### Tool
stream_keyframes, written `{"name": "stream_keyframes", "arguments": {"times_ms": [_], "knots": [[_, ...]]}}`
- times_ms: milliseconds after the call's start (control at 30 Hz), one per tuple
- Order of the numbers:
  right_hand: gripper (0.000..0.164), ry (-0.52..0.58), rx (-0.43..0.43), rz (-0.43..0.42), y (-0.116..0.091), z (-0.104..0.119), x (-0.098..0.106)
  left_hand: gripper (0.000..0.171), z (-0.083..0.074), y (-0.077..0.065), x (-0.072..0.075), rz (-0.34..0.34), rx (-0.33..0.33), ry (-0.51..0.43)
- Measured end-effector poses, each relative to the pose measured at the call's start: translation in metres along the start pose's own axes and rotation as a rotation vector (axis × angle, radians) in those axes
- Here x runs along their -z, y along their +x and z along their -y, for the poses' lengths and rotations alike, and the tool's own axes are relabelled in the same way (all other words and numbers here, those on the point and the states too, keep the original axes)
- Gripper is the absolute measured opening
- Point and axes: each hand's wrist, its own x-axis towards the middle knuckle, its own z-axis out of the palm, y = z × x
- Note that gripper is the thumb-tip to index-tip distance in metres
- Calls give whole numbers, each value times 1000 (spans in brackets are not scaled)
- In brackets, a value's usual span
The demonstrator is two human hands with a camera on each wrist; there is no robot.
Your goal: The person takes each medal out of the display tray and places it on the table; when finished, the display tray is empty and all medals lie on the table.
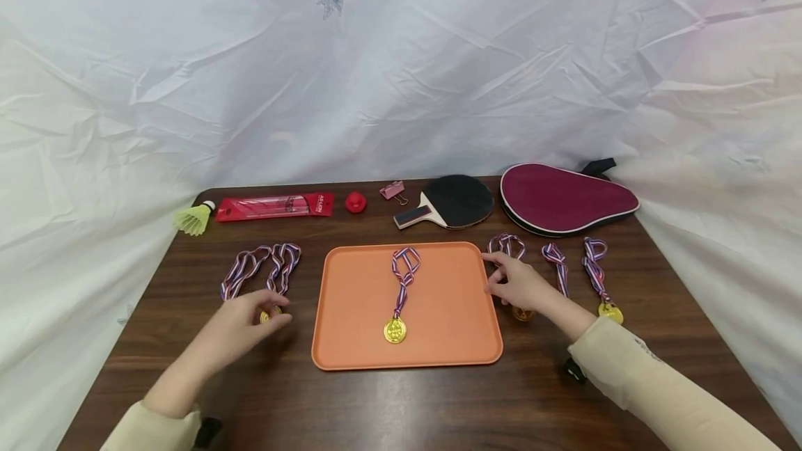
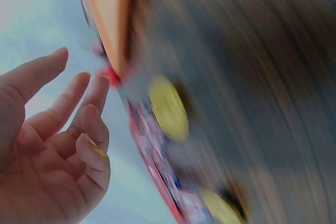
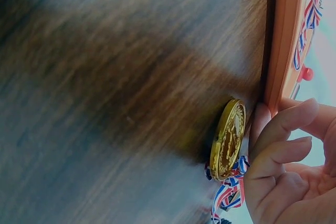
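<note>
My left hand (image 1: pixel 241 329) hovers at the left with its fingers loosely bent and nothing in them. Below and beside it are two gold medals with striped ribbons; one medal (image 2: pixel 169 108) shows blurred in the left wrist view, partly hidden by the hand in the head view. An orange tray (image 1: pixel 351 350) lies in the middle, bearing a gold medal (image 1: pixel 395 330) on a twisted ribbon (image 1: pixel 402 291). My right hand (image 1: pixel 520 284) touches the tray's right rim with its fingertips. Under that hand, another gold medal (image 3: pixel 229 140) sits beside the tray.
Further right lie a ribbon (image 1: pixel 557 259) and a gold medal (image 1: pixel 610 312). Along the back are a yellow shuttlecock (image 1: pixel 193 219), a red packet (image 1: pixel 276 207), a small red object (image 1: pixel 355 202), a pink binder clip (image 1: pixel 392 190), a table tennis bat (image 1: pixel 460 202) and a maroon case (image 1: pixel 564 197).
</note>
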Motion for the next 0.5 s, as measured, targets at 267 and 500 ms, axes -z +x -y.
{"name": "stream_keyframes", "arguments": {"times_ms": [267,500], "knots": [[59,-1,2,4,0,0,1,23,-49,20,-37,161,-114,-141],[59,-9,-4,10,2,0,1,32,-67,35,-64,242,-114,-139]]}}
